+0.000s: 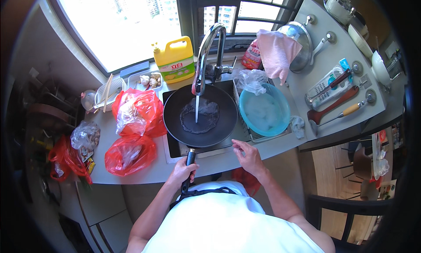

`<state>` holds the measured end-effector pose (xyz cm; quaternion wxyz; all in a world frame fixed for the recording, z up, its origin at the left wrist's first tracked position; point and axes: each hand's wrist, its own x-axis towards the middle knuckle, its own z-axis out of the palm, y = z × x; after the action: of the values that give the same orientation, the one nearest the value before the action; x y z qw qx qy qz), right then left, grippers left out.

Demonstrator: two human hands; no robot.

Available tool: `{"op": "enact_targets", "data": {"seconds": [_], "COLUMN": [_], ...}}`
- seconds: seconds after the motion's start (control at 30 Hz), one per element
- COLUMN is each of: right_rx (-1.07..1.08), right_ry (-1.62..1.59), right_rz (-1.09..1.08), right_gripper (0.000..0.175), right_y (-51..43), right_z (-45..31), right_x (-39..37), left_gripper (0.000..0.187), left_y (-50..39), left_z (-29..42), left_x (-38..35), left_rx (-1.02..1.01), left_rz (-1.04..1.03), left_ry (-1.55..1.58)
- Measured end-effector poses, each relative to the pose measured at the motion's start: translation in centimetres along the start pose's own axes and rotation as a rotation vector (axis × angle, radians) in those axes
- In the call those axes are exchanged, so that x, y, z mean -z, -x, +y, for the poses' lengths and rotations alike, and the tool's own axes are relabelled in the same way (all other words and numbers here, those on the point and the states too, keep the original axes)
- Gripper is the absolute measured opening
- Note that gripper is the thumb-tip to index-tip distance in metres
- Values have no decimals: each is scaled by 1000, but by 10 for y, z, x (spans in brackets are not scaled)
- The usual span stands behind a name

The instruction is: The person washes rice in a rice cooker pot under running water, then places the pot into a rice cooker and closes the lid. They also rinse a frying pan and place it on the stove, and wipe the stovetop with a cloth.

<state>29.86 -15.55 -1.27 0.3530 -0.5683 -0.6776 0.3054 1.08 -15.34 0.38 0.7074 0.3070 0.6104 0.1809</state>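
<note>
My left hand grips the black handle of a dark frying pan, which rests over the sink. From the chrome faucet a stream of water runs into the pan and spreads in a shallow pool on its bottom. My right hand hovers near the sink's front edge, to the right of the pan. Its fingers are slightly bent and apart, with nothing in them. Beyond it sits a turquoise basin of cloudy, sudsy water, on a wire rack.
Red plastic bags lie left of the sink. Behind them are a tray of garlic and ginger and a yellow detergent jug. A pink towel hangs near a metal lid. Utensils hang at the right.
</note>
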Motion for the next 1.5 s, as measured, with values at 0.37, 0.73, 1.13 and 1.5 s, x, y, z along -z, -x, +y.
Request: {"op": "enact_targets", "data": {"seconds": [0.37, 0.73, 1.13, 1.5], "right_rx": [-179, -237, -267, -303], "right_ry": [-127, -172, -194, -229], "right_rz": [-47, -52, -53, -47], "right_gripper": [34, 32, 31, 31], "right_y": [5, 6, 9, 14], "right_z": [25, 36, 47, 59], "right_x": [-22, -28, -25, -24], "left_gripper": [21, 19, 20, 19], "left_y": [-13, -11, -6, 1], "left_z": [-22, -18, -9, 0], "left_x": [11, 10, 11, 7], "left_rx": [6, 38, 26, 45], "left_rz": [-31, -35, -53, -35], "left_ry": [58, 61, 52, 64]}}
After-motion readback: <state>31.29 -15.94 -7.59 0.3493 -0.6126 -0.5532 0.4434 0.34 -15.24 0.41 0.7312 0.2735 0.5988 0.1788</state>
